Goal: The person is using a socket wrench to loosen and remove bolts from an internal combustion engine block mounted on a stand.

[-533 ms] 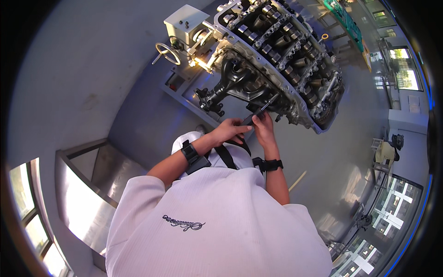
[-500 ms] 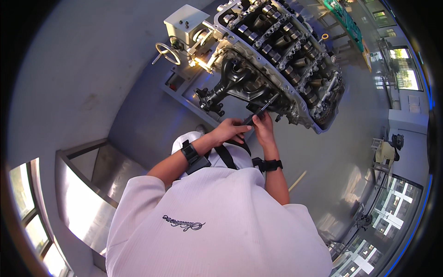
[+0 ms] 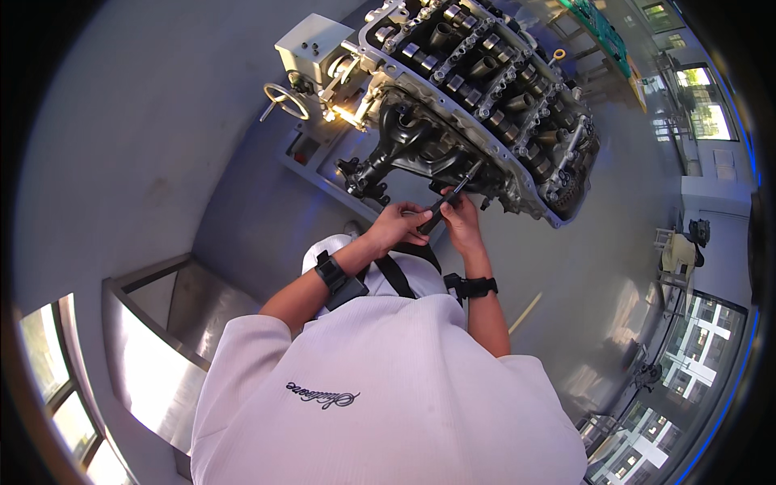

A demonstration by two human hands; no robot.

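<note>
Both hands are together in front of the lower side of an engine [image 3: 485,97], which shows its camshafts and a black manifold [image 3: 412,141]. Between them is a screwdriver [image 3: 436,212] with a thick black handle and a thin metal shaft. Its shaft slants up and to the right toward the manifold; whether the tip touches anything, I cannot tell. My right hand [image 3: 462,226] is closed round the upper part of the handle. My left hand [image 3: 394,228] pinches the handle's lower end with thumb and fingers. A dark wrist device is on each forearm.
The engine is mounted on a stand with a grey gearbox [image 3: 314,44] and a handwheel [image 3: 284,102]. Left of me stands a metal cabinet [image 3: 149,356]. A green board [image 3: 598,32] lies far right, and a chair [image 3: 679,257] stands by the right wall.
The view has shifted slightly, with the engine now a little further left. My left hand's fingers have shifted on the handle, and more of its lower end shows.
</note>
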